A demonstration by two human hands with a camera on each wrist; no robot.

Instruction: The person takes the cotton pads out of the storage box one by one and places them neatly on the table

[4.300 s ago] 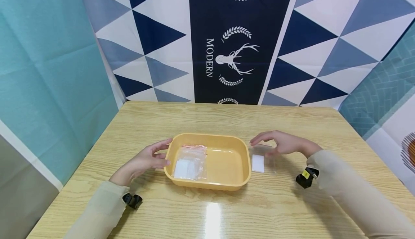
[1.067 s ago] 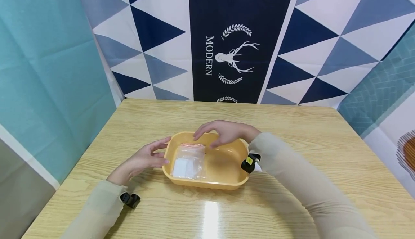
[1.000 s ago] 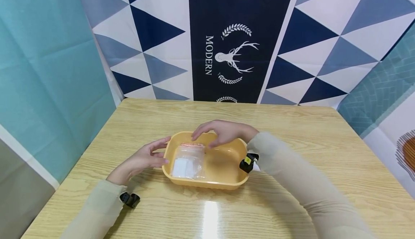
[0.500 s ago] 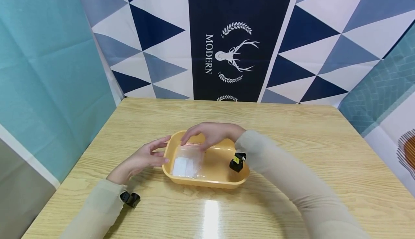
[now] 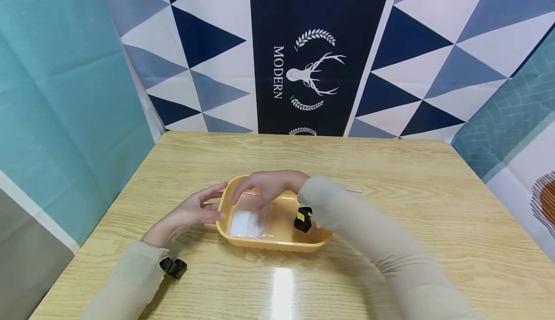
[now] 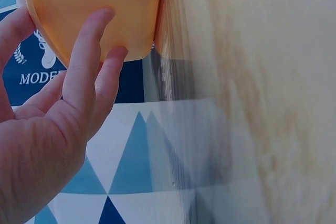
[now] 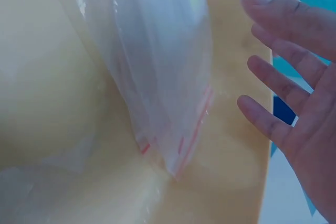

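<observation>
A yellow plastic basin [image 5: 277, 245] stands on the table. My left hand [image 5: 191, 213] is at its left end, and in the left wrist view the loosely bent fingers [image 6: 84, 72] touch the basin's outer wall. Clear zip-lock bags [image 5: 246, 224] with red-striped tops and white contents lie in the basin's left half. Over them hovers my right hand [image 5: 268, 186], thumb and fingers spread. The right wrist view has the bags [image 7: 163, 66] overlapping in the basin, apart from the spread fingers [image 7: 273, 74]; nothing is held there.
Past the right sleeve, the red strip of another bag [image 5: 353, 191] shows on the wooden table [image 5: 425, 204]; the sleeve [image 5: 364, 233] hides most of that bag. Patterned cloth [image 5: 321, 84] hangs behind the table, and a teal cloth [image 5: 73, 98] hangs on the left.
The right hand has moved left from beside the bag on the table to above the bags in the basin, still creeping left. The left hand has stayed at the basin's left end.
</observation>
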